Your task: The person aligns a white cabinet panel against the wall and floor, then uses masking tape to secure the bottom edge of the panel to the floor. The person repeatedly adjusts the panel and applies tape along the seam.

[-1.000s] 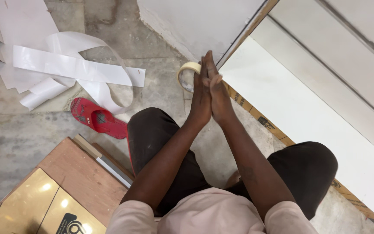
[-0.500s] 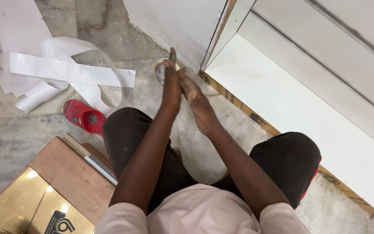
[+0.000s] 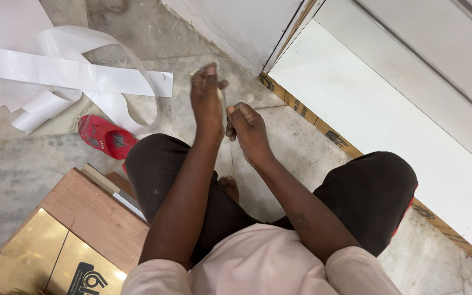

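Tape roll [image 3: 220, 94] between hands, left hand [image 3: 206, 98] gripping

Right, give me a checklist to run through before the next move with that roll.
1. Left hand closed on the roll: ok.
2. Right hand close beside it, fist closed: ok; what it grips, cannot tell.
3. Roll's free end in sight: cannot tell, the hands hide it.
4. Slipper apart from both hands: ok.
5. Floor to the left tidy: not ok, white strips lie loose.
6. White panel untouched by either hand: ok.
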